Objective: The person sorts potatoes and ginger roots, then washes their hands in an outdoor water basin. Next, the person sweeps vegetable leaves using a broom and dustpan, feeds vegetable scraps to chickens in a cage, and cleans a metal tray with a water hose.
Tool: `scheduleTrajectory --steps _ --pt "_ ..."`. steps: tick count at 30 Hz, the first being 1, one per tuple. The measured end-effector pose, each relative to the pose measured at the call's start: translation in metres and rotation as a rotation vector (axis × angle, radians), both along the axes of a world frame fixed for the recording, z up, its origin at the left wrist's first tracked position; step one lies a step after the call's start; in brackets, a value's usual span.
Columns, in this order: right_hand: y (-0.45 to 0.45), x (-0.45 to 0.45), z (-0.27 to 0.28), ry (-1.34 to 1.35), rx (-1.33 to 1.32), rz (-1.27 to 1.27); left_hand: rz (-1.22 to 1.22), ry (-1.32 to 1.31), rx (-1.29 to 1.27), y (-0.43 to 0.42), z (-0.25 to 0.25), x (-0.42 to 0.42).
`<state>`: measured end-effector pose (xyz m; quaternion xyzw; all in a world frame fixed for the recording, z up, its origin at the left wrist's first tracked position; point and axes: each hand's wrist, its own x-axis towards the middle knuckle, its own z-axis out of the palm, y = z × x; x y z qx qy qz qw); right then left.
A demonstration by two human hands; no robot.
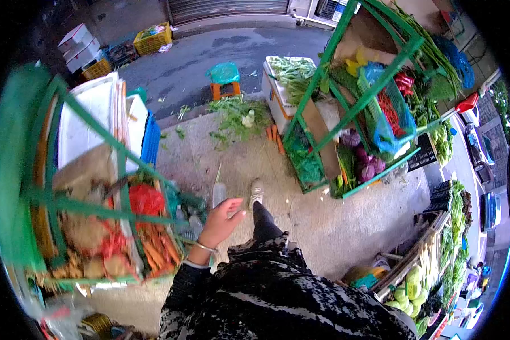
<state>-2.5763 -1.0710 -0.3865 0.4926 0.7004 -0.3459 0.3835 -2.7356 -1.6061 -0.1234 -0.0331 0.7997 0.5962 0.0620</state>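
My left hand [222,222] reaches forward past my dark patterned sleeve, with a bracelet at the wrist. Its fingers are loosely curled and apart, and I see nothing held in them. Just beyond the fingertips is a pale translucent object [219,194], too blurred to name; whether it touches the hand is unclear. To the left of the hand, carrots [160,249] lie in a green-framed stand beside a red plastic bag [147,199]. My right hand is out of view.
A green rack [354,102] holds vegetables at right, beside a white foam box [275,96]. Loose greens [238,116] and carrots [275,137] lie on the pavement near an orange stool [225,90]. Cabbages [411,292] fill a stall at lower right.
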Motion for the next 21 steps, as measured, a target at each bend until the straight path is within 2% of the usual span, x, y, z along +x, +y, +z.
scheduleTrajectory --steps 2,3,5,7,11,13,14,15,16,17,19,21 --pt "-0.037 -0.087 -0.011 0.060 0.004 0.241 0.034 -0.028 -0.095 -0.023 -0.003 -0.051" --pt "-0.057 -0.137 -0.020 0.105 0.023 0.444 0.020 -0.035 -0.099 -0.040 -0.009 -0.075" --pt "-0.104 -0.261 -0.021 0.257 0.107 0.866 0.213 -0.068 0.059 -0.073 -0.014 -0.126" --pt "-0.175 -0.396 -0.005 0.452 0.192 1.097 0.273 -0.050 0.021 -0.113 -0.010 -0.174" --pt "-0.354 -0.642 0.092 0.840 0.182 1.022 0.499 -0.043 -0.014 -0.166 0.020 -0.246" --pt "-0.448 -0.732 0.138 0.988 0.086 0.910 0.562 -0.067 -0.014 -0.195 0.007 -0.267" --pt "-0.488 -0.782 0.125 1.042 -0.146 0.860 0.580 -0.080 -0.007 -0.211 -0.004 -0.278" --pt "-0.541 -0.780 0.203 1.023 -0.315 0.727 0.605 -0.086 -0.014 -0.227 -0.016 -0.287" --pt "-0.578 -0.818 0.183 1.027 -0.449 0.702 0.649 -0.117 0.019 -0.240 -0.031 -0.296" --pt "-0.616 -0.819 0.210 1.046 -0.515 0.642 0.689 -0.145 0.057 -0.256 -0.041 -0.309" --pt "-0.672 -0.842 0.186 1.200 -0.686 0.790 0.720 -0.186 0.024 -0.285 -0.049 -0.341" --pt "-0.697 -0.860 0.156 1.073 -0.439 1.261 0.723 -0.215 0.038 -0.324 -0.055 -0.382"
